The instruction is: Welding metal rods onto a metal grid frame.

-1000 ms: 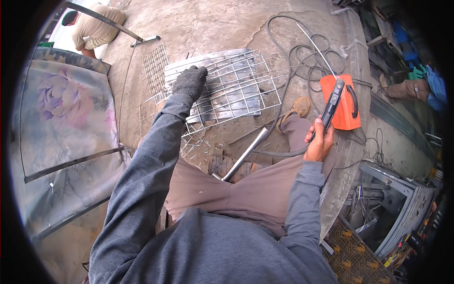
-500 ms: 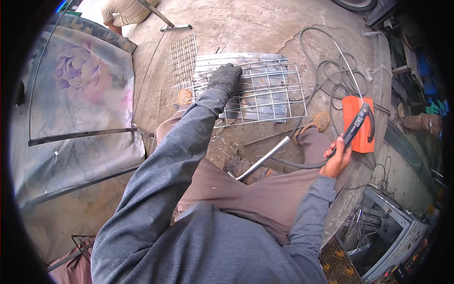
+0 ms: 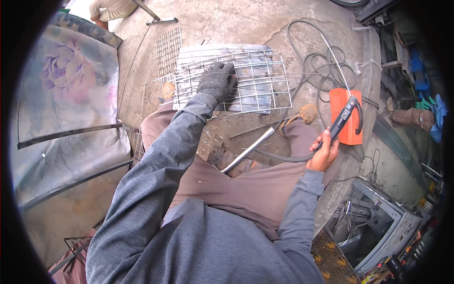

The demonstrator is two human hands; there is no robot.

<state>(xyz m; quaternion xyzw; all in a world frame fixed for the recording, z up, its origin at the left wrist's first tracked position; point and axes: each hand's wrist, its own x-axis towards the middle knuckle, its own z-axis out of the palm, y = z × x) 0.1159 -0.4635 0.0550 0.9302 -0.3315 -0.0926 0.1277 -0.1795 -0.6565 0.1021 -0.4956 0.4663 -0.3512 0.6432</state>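
Note:
My left hand (image 3: 216,81), in a dark grey knit glove, rests on a silvery welded wire mesh panel (image 3: 257,83). Its fingers bend down around the wires; their tips are partly hidden. Under the mesh lies a scuffed metal sheet (image 3: 255,97). Off to the right, my bare right hand (image 3: 325,150) wraps round the black handle of a welding electrode holder (image 3: 341,122). A long thin welding rod (image 3: 335,56) sticks out of its jaw, pointing up and away, apart from the mesh. A cable trails from the handle across my leg.
Behind the holder stands an orange box (image 3: 352,130) with a dark handle. Coiled cable (image 3: 326,71) lies on the concrete beyond. A metal tube (image 3: 248,149) leans between my legs. A smaller rusty mesh (image 3: 169,47) and a flowered sheet (image 3: 68,90) are leftward. Another person (image 3: 111,8) sits far left.
The whole view has shifted, so things sit farther left and slightly higher. My left hand has altered its hold on the mesh, fingers bending lower. The right hand keeps the electrode holder.

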